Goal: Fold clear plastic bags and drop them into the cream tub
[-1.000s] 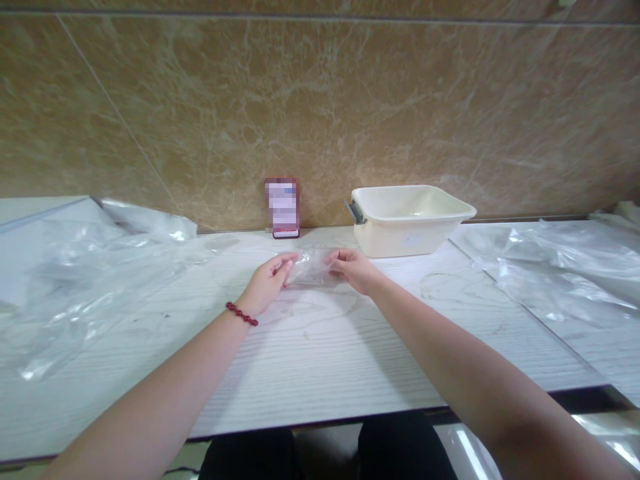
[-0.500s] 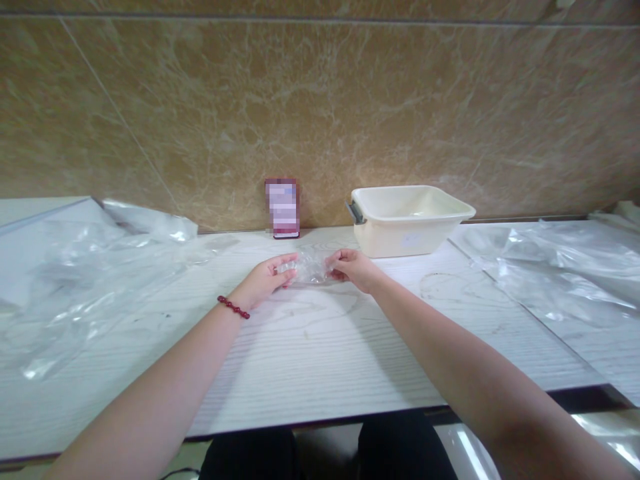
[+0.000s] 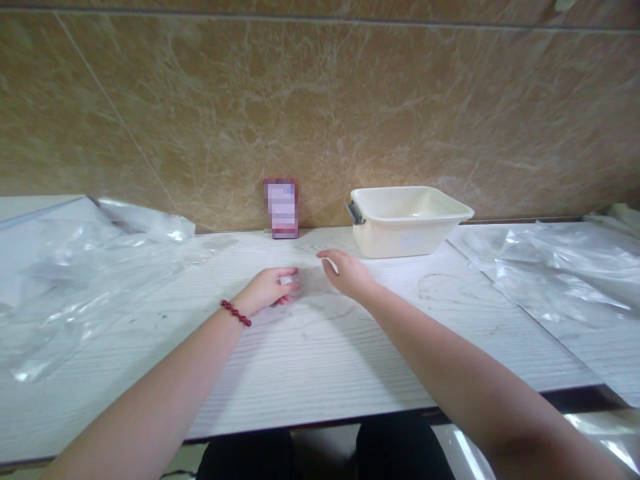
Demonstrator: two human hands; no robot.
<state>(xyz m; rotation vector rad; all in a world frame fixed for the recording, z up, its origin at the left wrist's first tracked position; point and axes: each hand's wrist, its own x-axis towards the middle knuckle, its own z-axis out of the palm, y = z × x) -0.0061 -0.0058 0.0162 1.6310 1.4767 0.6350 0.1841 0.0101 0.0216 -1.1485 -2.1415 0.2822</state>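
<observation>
A small piece of clear plastic film [image 3: 311, 281] lies stretched low over the table between my hands, smeared by motion. My left hand [image 3: 273, 287], with a dark red bead bracelet [image 3: 236, 313] at the wrist, has its thumb and fingers closed on the film's left end. A whitish bit of the film shows between them. Opposite it, my right hand [image 3: 346, 272] is curved over the film's right side, its thumb and fingers apart, gripping nothing that I can see. Whether its fingertips touch the film is unclear.
Beyond my hands a phone [image 3: 283, 210] leans on the marble wall. Right of it stands a cream plastic tub [image 3: 395, 239] with a grey handle. Large clear plastic sheets [image 3: 100, 273] lie on the left, and more plastic bags [image 3: 565, 267] on the right.
The crumpled plastic is now flatter and lower. My left hand has moved slightly down towards me. My right hand's fingers have come off the film's right end and spread.
</observation>
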